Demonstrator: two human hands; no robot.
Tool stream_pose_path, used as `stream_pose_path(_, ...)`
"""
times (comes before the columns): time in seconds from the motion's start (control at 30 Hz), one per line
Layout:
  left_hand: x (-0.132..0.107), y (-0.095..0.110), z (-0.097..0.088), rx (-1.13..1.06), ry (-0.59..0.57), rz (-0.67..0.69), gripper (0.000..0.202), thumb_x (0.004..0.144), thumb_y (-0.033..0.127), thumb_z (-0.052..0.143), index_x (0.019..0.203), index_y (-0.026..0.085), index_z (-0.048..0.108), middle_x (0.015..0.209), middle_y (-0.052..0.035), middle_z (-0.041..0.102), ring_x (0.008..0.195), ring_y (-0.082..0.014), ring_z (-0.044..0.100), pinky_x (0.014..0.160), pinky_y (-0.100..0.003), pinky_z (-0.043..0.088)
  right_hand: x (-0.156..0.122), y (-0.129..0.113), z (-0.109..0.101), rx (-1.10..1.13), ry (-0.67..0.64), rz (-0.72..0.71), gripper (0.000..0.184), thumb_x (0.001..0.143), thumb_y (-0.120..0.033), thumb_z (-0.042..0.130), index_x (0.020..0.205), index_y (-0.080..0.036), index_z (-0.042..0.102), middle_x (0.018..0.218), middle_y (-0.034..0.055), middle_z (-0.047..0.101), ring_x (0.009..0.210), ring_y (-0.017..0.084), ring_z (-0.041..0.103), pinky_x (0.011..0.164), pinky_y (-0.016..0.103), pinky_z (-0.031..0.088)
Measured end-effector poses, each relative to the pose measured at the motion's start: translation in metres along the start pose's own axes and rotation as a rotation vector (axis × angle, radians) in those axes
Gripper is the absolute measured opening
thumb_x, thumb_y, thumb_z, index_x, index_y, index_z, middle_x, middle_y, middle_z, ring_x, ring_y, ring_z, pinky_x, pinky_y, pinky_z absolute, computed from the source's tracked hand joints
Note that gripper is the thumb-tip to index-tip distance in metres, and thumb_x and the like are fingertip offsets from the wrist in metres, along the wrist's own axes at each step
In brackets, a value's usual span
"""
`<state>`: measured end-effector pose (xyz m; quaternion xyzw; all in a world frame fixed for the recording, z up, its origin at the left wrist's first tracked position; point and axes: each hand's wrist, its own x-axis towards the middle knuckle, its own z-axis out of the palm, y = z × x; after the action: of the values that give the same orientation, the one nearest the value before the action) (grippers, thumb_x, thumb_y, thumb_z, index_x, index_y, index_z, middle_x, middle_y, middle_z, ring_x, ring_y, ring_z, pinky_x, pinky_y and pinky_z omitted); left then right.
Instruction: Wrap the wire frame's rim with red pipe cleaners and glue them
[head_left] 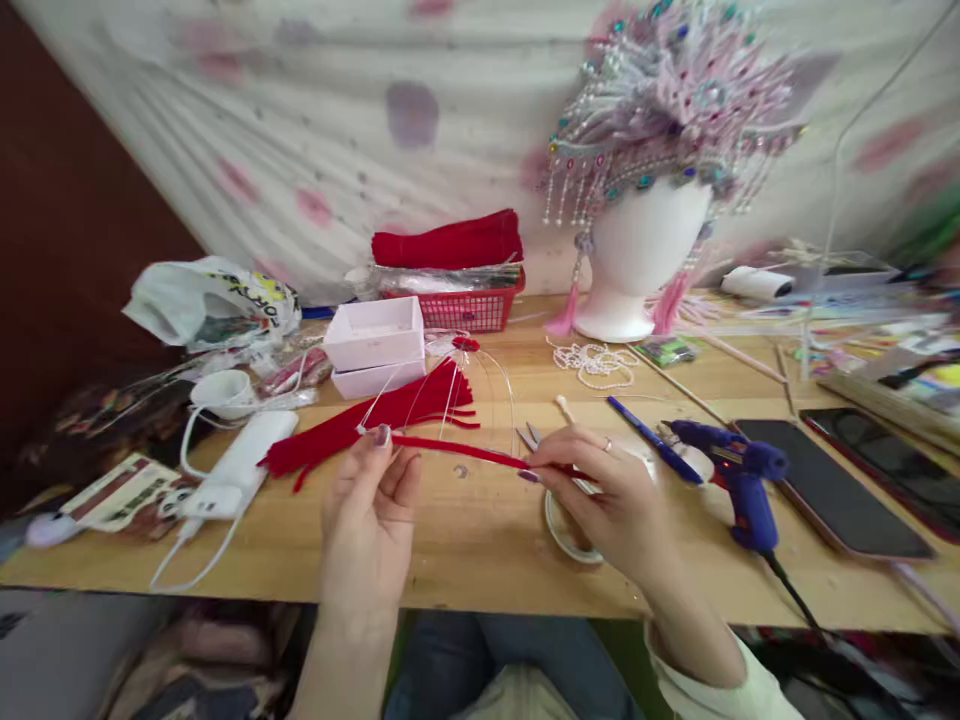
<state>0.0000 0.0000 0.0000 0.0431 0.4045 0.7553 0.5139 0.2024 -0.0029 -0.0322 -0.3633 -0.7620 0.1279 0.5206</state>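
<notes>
A red pipe cleaner [457, 447] stretches nearly level between my two hands, above the table. My left hand [373, 495] pinches its left end, where thin white threads or wires also meet. The right end sits in the closed fingers of my right hand [596, 485]. Fine strands run from the left fingertips toward a small red piece [466, 344] on the table. Behind my left hand lies a bundle of red pipe cleaners [375, 415]. Scissors [529, 436] and a white roll [574, 535] show partly from behind my right hand.
A blue glue gun [731, 470], a blue pen [655, 440] and two phones [832, 487] lie at right. A white mannequin head [645, 250] wears a beaded headdress. White boxes [375, 335] and a red basket [472, 308] stand behind; a power strip [244, 465] lies left.
</notes>
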Motion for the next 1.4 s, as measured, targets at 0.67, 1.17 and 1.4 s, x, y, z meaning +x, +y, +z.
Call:
stream_pose_path(0.67,0.002,0.007,0.007,-0.043,-0.024,-0.057,0.034,0.088,-0.010,0.051,0.071,0.012,0.071,0.062,-0.0004,0.076,0.050,-0.0093,0.072,0.052,-0.014,0.061,0.009,-0.015,-0.008,-0.090,0.044,-0.145,0.018,0.092,-0.005,0.061,0.091,-0.021,0.067,0.080,0.0018,0.069,0.074,0.013,0.069,0.069,0.022,0.056)
stream_pose_path(1.17,0.001,0.007,0.006,-0.027,-0.039,-0.071,0.038,0.091,-0.009,0.048,0.070,0.011,0.071,0.064,-0.0014,0.076,0.050,-0.0100,0.072,0.051,-0.014,0.060,0.002,0.007,0.004,-0.022,0.082,-0.047,0.017,0.089,-0.008,0.068,0.087,-0.024,0.070,0.079,-0.0003,0.073,0.071,0.014,0.070,0.064,0.025,0.056)
stream_pose_path(1.4,0.007,0.014,0.011,0.012,-0.008,-0.114,0.040,0.095,-0.007,0.041,0.073,0.012,0.069,0.063,-0.0011,0.074,0.052,-0.0077,0.072,0.055,-0.011,0.059,0.006,0.013,0.013,-0.064,0.118,0.012,0.013,0.089,-0.012,0.071,0.083,-0.024,0.069,0.078,-0.0010,0.075,0.073,0.017,0.070,0.073,0.031,0.053)
